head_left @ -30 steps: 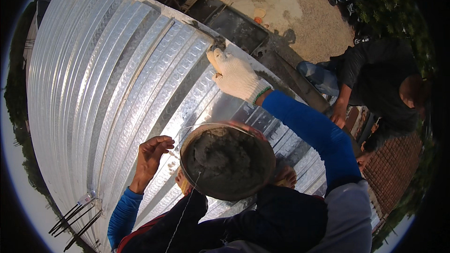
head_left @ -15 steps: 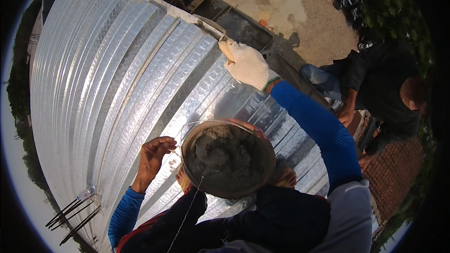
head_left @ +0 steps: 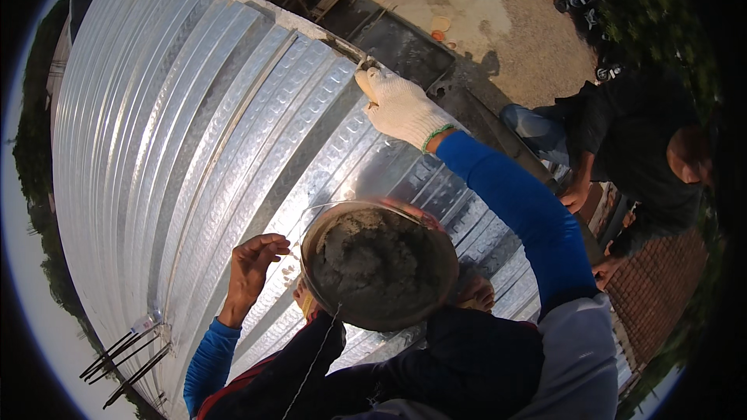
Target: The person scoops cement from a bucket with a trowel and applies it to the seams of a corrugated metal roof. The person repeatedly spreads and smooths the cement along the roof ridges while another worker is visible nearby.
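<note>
The right hand (head_left: 398, 105), in a white knit glove, is closed on a trowel (head_left: 354, 53) at the far edge of the corrugated metal decking (head_left: 194, 148) — the bare left hand (head_left: 253, 260) hovers open, fingers curled, just beside a pan of wet mortar (head_left: 379, 264) on the lap.

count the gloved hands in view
1: the white-gloved right hand, reaching to the far edge of the corrugated metal sheet. The left hand is bare.

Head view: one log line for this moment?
right hand: white glove, reaching to far edge of corrugated metal sheet | left hand: bare, fingers curled, beside mortar pan | grips: unclear
</note>
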{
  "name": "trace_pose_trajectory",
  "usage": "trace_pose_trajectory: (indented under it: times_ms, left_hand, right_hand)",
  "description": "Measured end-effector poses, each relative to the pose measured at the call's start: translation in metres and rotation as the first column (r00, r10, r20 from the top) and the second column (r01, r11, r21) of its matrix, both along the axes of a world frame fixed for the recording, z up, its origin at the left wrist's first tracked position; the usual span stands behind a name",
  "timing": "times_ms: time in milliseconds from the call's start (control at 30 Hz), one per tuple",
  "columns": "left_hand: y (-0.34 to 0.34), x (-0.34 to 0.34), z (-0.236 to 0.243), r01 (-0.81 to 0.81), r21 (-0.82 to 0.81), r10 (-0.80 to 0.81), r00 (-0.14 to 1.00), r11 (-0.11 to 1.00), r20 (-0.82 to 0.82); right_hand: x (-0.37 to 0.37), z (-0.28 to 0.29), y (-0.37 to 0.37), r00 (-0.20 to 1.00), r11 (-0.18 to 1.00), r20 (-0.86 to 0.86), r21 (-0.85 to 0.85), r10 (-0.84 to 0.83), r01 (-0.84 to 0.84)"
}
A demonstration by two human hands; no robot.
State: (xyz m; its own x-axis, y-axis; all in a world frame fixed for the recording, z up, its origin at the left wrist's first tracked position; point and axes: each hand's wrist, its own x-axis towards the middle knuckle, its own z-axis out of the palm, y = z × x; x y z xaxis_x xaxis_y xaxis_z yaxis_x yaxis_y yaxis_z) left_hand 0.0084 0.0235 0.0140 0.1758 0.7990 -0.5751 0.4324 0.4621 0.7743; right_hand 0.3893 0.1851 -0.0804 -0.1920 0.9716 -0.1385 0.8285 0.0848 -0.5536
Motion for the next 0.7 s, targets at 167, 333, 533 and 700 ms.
trace_pose_trajectory:
  times_ms: [167, 333, 533, 700]
  left_hand:
    - [0.001, 0.000, 0.001, -0.022, -0.023, 0.022, 1.000, 1.000, 0.002]
    - [0.001, 0.002, 0.006, -0.020, -0.012, 0.019, 1.000, 1.000, -0.018]
    - [-0.006, 0.001, 0.016, -0.051, 0.014, 0.052, 0.997, 0.999, -0.050]
    - [-0.019, -0.008, 0.031, -0.109, 0.043, 0.112, 0.991, 0.993, -0.075]
  right_hand:
    - [0.006, -0.002, 0.001, 1.000, 1.000, -0.016, -0.015, 0.001, -0.001]
    - [0.014, -0.003, -0.004, 0.998, 0.999, -0.059, -0.039, -0.015, 0.013]
    - [0.027, 0.001, -0.036, 0.982, 0.997, -0.183, 0.054, -0.053, 0.064]
    - [0.046, -0.004, -0.059, 0.975, 0.967, -0.161, 0.176, -0.154, 0.182]
